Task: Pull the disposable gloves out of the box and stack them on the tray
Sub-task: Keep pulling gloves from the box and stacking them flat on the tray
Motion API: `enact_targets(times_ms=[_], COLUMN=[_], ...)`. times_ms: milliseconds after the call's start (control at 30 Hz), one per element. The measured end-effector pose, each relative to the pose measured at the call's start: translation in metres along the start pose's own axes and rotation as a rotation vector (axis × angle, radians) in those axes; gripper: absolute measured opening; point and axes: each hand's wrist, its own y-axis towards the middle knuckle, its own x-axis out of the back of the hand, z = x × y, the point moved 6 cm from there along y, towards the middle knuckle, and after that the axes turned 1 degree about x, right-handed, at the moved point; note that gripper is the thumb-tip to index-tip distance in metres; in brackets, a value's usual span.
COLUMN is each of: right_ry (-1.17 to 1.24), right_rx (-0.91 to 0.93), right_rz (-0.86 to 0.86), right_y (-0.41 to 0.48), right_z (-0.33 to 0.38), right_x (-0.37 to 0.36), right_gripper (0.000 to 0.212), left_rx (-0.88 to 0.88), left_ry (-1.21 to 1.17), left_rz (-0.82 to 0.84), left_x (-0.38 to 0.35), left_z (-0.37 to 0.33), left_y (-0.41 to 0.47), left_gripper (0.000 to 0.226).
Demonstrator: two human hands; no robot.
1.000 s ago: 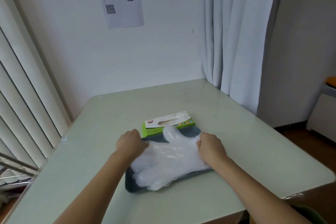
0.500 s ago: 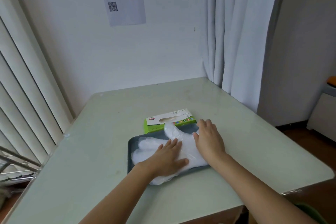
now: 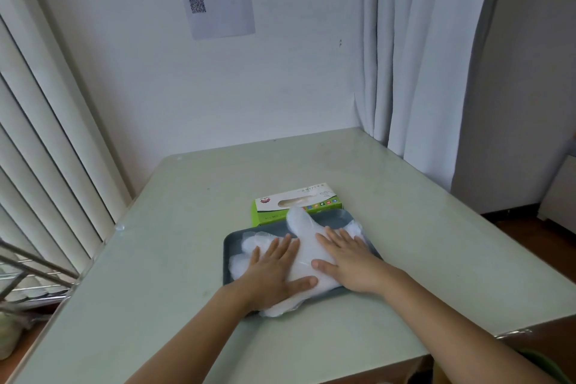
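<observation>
**Hazards.** At the left, the stack of translucent white disposable plastic gloves (image 3: 300,223) has its finger ends spilling over the near rim of the dark grey rectangular plastic tray (image 3: 232,241) onto the pale green table (image 3: 187,259). A sideways sweep of the left hand (image 3: 274,273) would probably drag more film off the tray. The film is thin and is likely to cling to skin, so lifting either palm straight up may raise the top glove and disturb the stack. In the centre, the thumb of the stack points up toward the front of the green and white cardboard box (image 3: 296,199), which stands just beyond the tray's far rim. A reach for the box opening could snag this thumb. At the right, the cuff end lies bunched by the tray's right rim, where a push from the right hand (image 3: 350,262) may crumple it further.

**Position.** The gloves lie in the tray, directly beneath both palms. The left hand rests flat on the left half, with its fingers straight, slightly spread and gripping nothing. The right hand rests flat on the right half, with its fingers straight and its thumb extended toward the left hand. Bare film shows between the two hands.
</observation>
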Motion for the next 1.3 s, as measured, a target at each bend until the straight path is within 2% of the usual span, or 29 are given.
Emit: enact_targets(times_ms=[100,300,433,533,600,700,767,867,933,1067,1167,1300], right_ry=[0.009,-0.003,0.017,0.071,0.124,0.126,0.099,0.077,0.070,-0.042,-0.027,0.080], right_rx=[-0.006,-0.009,0.027,0.075,0.121,0.192,0.219,0.267,0.305,0.375,0.427,0.463], right_rz=[0.028,0.053,0.028,-0.116,-0.254,-0.336,-0.335,-0.251,-0.165,-0.049,-0.079,-0.251], right_y=[0.002,0.005,0.004,0.013,0.025,0.055,0.082,0.119,0.137,0.154,0.160,0.165], right_z=[-0.003,-0.001,0.003,0.002,0.000,-0.003,-0.002,0.003,0.011,0.019,0.019,0.014], right_x=[-0.003,-0.004,0.010,0.034,0.056,0.081,0.093,0.091,0.085,0.074,0.074,0.073], right_gripper=[0.077,0.081,0.077,0.055,0.041,0.019,0.025,0.030,0.024,0.030,0.029,0.016], left_rx=[0.092,0.145,0.201,0.214,0.177,0.201,0.175,0.122,0.111,0.105,0.095,0.071], left_ry=[0.052,0.086,0.162,0.054,-0.032,-0.096,-0.188,-0.322,-0.409,-0.477,-0.554,-0.586], left_rz=[0.042,0.108,0.130,0.172,0.089,-0.104,-0.182,-0.210,-0.205,-0.155,-0.196,-0.238], left_x=[-0.001,0.004,0.015,0.037,0.059,0.085,0.091,0.090,0.086,0.066,0.056,0.054], left_z=[0.021,0.031,0.040,0.046,0.049,0.066,0.078,0.086,0.090,0.095,0.099,0.100], left_y=[-0.006,-0.013,-0.017,-0.021,-0.015,0.004,0.026,0.057,0.076,0.101,0.107,0.109], left_gripper=[0.099,0.126,0.105,0.092,0.072,0.073,0.066,0.051,0.050,0.056,0.057,0.054])
